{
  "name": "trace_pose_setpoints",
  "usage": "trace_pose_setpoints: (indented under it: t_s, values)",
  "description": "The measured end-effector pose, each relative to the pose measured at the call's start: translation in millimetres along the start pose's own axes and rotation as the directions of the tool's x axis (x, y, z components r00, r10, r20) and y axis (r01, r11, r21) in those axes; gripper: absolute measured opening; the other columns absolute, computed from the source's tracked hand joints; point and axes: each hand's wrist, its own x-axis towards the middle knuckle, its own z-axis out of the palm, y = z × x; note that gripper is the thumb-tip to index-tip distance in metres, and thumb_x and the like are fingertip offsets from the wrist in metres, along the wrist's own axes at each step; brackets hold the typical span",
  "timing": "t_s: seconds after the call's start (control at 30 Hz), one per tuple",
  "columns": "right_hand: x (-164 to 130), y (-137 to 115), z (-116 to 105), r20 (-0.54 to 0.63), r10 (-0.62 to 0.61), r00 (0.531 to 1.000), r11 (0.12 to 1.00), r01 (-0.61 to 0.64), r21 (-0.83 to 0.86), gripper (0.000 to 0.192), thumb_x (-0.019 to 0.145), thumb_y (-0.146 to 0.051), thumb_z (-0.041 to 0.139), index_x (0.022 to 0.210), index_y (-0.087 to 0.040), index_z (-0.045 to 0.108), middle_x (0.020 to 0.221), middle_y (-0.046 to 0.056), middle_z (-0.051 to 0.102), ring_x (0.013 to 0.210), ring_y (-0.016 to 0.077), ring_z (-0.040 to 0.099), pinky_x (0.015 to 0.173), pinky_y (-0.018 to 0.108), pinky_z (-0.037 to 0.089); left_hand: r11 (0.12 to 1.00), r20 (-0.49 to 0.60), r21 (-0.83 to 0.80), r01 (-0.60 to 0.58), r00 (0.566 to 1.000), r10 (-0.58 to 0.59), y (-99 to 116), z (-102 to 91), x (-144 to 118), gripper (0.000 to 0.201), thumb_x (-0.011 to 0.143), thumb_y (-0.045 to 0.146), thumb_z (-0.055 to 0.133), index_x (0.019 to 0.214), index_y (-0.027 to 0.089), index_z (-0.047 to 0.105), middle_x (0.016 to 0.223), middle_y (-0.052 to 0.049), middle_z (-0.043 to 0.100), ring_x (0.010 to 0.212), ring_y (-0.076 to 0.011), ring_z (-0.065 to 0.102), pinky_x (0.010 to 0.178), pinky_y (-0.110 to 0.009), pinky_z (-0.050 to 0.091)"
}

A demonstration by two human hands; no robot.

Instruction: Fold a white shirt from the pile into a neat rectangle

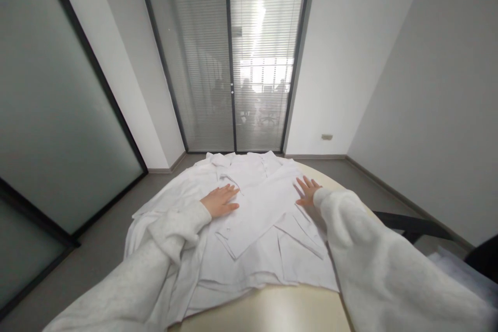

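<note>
A white shirt or coat (252,218) lies spread flat across a round cream table (272,311), collar toward the far side and one sleeve folded over its front. My left hand (221,201) rests palm down on the left chest of the garment, fingers apart. On the garment's right side my right hand (307,191) also lies flat with fingers spread. Both arms wear fuzzy white sleeves. Neither hand holds anything.
A dark chair (428,228) stands at the table's right. Glass sliding doors with blinds (233,62) fill the far wall, and a frosted glass partition (46,114) runs along the left. Grey floor surrounds the table.
</note>
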Motion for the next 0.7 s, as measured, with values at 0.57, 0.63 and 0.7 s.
trace_pose_setpoints:
  t_s: [0.57,0.63,0.7]
  values:
    - [-134,-174,41,-0.119,-0.881,0.459,0.435,0.882,0.184,0.097,0.071,-0.065,0.051,0.142,-0.025,-0.002,0.148,0.013,-0.005,0.134,0.0323,-0.005,0.099,0.063,-0.001,0.422,-0.051,-0.905,0.058,0.969,-0.241,-49,-9.8,45,0.064,0.058,0.030,0.072,0.117,0.016,0.051,0.089,-0.005,0.064,0.078,-0.0174,0.061,0.067,-0.026,0.046]
    - [-134,-168,36,-0.082,-0.896,0.436,0.413,0.887,0.204,0.098,0.065,-0.063,0.059,0.141,-0.032,0.006,0.147,0.012,-0.008,0.133,0.0359,-0.003,0.096,0.066,-0.001,0.353,-0.026,-0.931,0.090,0.950,-0.312,-56,-15.5,50,0.059,0.059,0.037,0.073,0.110,0.016,0.054,0.083,-0.004,0.063,0.070,-0.0137,0.060,0.061,-0.022,0.046]
    - [-136,-163,31,-0.054,-0.905,0.423,0.402,0.888,0.222,0.095,0.059,-0.061,0.066,0.138,-0.040,0.017,0.147,0.009,-0.011,0.132,0.0389,-0.002,0.094,0.069,-0.001,0.381,-0.024,-0.906,0.185,0.876,-0.482,-63,-18.9,60,0.046,0.064,0.045,0.068,0.097,0.014,0.057,0.080,-0.004,0.063,0.067,-0.0120,0.058,0.058,-0.021,0.045]
